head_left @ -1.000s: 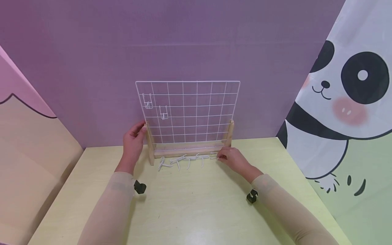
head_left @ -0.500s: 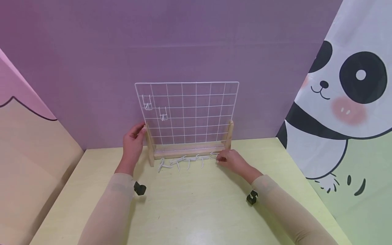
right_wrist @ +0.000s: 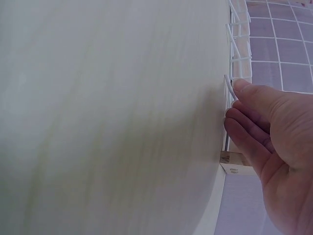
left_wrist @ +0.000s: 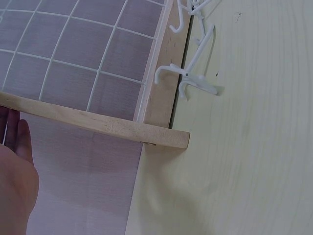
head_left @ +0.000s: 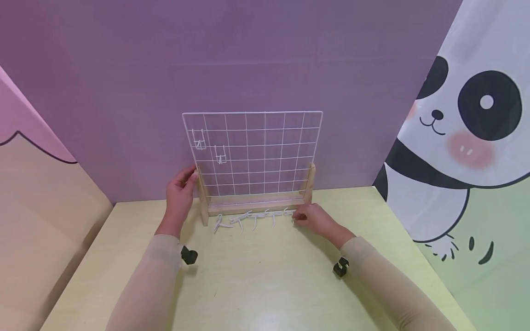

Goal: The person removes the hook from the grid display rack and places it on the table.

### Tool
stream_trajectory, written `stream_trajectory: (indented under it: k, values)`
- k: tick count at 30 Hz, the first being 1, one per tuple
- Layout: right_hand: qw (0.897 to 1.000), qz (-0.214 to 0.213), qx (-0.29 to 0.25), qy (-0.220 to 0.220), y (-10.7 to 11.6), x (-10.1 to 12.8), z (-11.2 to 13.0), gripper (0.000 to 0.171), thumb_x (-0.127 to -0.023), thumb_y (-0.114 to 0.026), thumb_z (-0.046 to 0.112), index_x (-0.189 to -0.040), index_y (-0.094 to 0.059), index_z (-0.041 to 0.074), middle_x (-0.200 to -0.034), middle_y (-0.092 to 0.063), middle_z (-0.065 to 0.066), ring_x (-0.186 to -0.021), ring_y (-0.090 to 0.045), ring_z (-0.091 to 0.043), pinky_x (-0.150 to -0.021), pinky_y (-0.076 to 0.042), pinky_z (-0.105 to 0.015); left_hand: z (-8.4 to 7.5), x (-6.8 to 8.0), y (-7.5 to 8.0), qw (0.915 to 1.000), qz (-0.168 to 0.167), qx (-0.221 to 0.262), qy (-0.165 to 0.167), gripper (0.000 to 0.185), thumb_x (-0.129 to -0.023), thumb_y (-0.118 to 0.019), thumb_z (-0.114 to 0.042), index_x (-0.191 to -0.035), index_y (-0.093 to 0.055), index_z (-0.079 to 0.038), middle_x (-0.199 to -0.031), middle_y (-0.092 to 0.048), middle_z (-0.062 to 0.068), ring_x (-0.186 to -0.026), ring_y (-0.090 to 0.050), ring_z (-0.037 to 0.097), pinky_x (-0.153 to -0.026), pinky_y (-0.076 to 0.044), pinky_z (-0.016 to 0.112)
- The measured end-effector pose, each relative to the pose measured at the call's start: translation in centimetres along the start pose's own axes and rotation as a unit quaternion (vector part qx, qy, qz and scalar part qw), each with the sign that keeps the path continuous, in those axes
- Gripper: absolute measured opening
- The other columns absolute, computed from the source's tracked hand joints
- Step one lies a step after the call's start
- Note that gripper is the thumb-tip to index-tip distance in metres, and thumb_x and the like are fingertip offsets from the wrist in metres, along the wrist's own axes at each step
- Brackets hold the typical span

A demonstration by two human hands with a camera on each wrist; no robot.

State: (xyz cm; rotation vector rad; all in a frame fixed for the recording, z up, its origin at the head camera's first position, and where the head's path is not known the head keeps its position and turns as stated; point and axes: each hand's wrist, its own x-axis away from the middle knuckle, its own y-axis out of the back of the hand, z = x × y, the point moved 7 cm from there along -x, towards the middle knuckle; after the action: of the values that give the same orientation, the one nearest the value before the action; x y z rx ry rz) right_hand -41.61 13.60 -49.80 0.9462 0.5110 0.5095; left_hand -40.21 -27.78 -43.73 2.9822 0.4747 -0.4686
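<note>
1. Both hands are at the wire grid rack (head_left: pixel 252 154), which stands upright at the far edge of the table (head_left: pixel 265 280), against the purple wall (head_left: pixel 248 55).
2. Left hand (head_left: pixel 181 193) grips the rack's left wooden post (head_left: pixel 201 193).
3. Right hand (head_left: pixel 312 217) pinches the rightmost of the loose white hooks (head_left: pixel 252 218), which lie in a row just before the wooden base.
4. Two hung hooks (head_left: pixel 210 146) sit on the grid's upper left.

no readable text, labels, numbers
</note>
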Motion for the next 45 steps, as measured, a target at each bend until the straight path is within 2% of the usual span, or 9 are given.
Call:
stream_trajectory:
  k: [6, 11, 17, 24, 28, 35, 41, 45]
  values:
    - [1.000, -0.006, -0.010, -0.009, 0.0, 0.1, -0.2, 0.006, -0.096, -0.085, 0.002, -0.101, -0.083, 0.005, -0.091, -0.080, 0.000, -0.085, -0.073, -0.010, -0.079, -0.064, -0.027, -0.1, 0.2, -0.1, 1.0000, 0.000, -0.002, -0.007, 0.042, -0.114, -0.065, -0.026, -0.152, -0.067, -0.007, -0.154, -0.066, 0.011, -0.140, -0.058, 0.018, -0.120, -0.048, 0.033]
    - [1.000, -0.015, -0.020, -0.011, 0.2, 0.0, 0.1, 0.005, -0.097, -0.085, 0.002, -0.101, -0.083, 0.003, -0.092, -0.080, -0.002, -0.084, -0.073, -0.012, -0.078, -0.064, -0.029, -0.1, 0.2, -0.1, 1.0000, -0.003, -0.002, -0.008, 0.042, -0.114, -0.066, -0.026, -0.151, -0.068, -0.007, -0.152, -0.068, 0.011, -0.137, -0.059, 0.016, -0.119, -0.049, 0.032]
    - [0.998, -0.047, -0.044, -0.006, 0.8, -0.3, 0.6, 0.006, -0.098, -0.086, 0.007, -0.101, -0.083, 0.004, -0.092, -0.077, 0.000, -0.082, -0.069, -0.010, -0.076, -0.063, -0.028, 0.1, 0.2, 0.0, 1.0000, -0.005, 0.002, 0.001, 0.042, -0.114, -0.066, -0.027, -0.151, -0.068, -0.008, -0.152, -0.068, 0.009, -0.134, -0.059, 0.014, -0.117, -0.049, 0.029]
    - [0.994, -0.092, -0.062, 0.020, 1.7, -1.5, 2.2, 0.007, -0.105, -0.079, 0.013, -0.108, -0.080, 0.007, -0.095, -0.073, 0.002, -0.087, -0.067, -0.012, -0.077, -0.061, -0.029, 0.2, 0.2, -0.1, 1.0000, -0.005, 0.008, 0.003, 0.042, -0.114, -0.066, -0.027, -0.151, -0.068, -0.008, -0.151, -0.068, 0.008, -0.132, -0.059, 0.013, -0.114, -0.051, 0.025]
    - [0.991, -0.109, -0.071, 0.032, 2.5, -3.0, 4.1, 0.008, -0.107, -0.076, 0.012, -0.110, -0.079, 0.006, -0.096, -0.073, 0.001, -0.089, -0.067, -0.014, -0.078, -0.061, -0.030, 0.3, 0.1, -0.1, 0.9999, -0.005, 0.009, -0.003, 0.041, -0.114, -0.066, -0.026, -0.151, -0.068, -0.007, -0.150, -0.069, 0.009, -0.130, -0.060, 0.012, -0.111, -0.051, 0.021]
    - [0.986, -0.130, -0.067, 0.075, 4.1, -6.5, 9.0, 0.009, -0.107, -0.075, 0.011, -0.113, -0.078, 0.005, -0.100, -0.072, -0.002, -0.093, -0.068, -0.017, -0.081, -0.062, -0.030, 0.2, 0.0, 0.0, 0.9997, -0.007, 0.012, -0.021, 0.040, -0.114, -0.065, -0.022, -0.150, -0.068, -0.004, -0.148, -0.069, 0.011, -0.126, -0.061, 0.010, -0.108, -0.051, 0.017]
    - [0.971, -0.176, -0.075, 0.144, 4.8, -8.9, 13.5, 0.010, -0.105, -0.077, 0.008, -0.113, -0.078, 0.002, -0.103, -0.074, -0.006, -0.094, -0.071, -0.019, -0.085, -0.062, -0.028, 0.1, -0.1, -0.1, 0.9997, -0.011, 0.010, -0.017, 0.039, -0.114, -0.065, -0.022, -0.149, -0.069, -0.004, -0.148, -0.069, 0.011, -0.124, -0.062, 0.010, -0.106, -0.052, 0.018]
    - [0.962, -0.197, -0.075, 0.175, 5.1, -10.3, 16.1, 0.018, -0.105, -0.077, 0.008, -0.119, -0.076, -0.003, -0.106, -0.075, -0.008, -0.097, -0.071, -0.020, -0.089, -0.061, -0.026, 0.0, 0.0, 0.1, 0.9999, -0.013, 0.004, -0.008, 0.039, -0.114, -0.065, -0.023, -0.149, -0.069, -0.005, -0.149, -0.069, 0.010, -0.124, -0.061, 0.010, -0.106, -0.052, 0.018]
